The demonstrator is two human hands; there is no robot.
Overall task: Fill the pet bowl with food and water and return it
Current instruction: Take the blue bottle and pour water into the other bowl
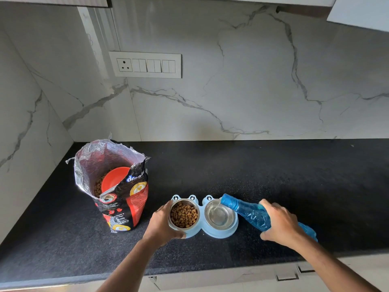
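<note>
L hand point(161, 225) grips pet bowl point(202, 230) near counter point(273, 175) front edge; R hand point(279, 223) grasps tilted bottle point(248, 212), base hidden. Food bag point(117, 186) toward left edge.

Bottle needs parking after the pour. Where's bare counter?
Right of the bottle, the counter is bare to the frame edge; also behind the feeder to the wall. Crowded on the left: bag beside feeder.

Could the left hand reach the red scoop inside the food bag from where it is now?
Probably yes. The left hand grips the pet bowl just right of the food bag, whose top gapes open with the red scoop showing. Nothing lies between, but the hand would have to let go of the bowl first.
</note>
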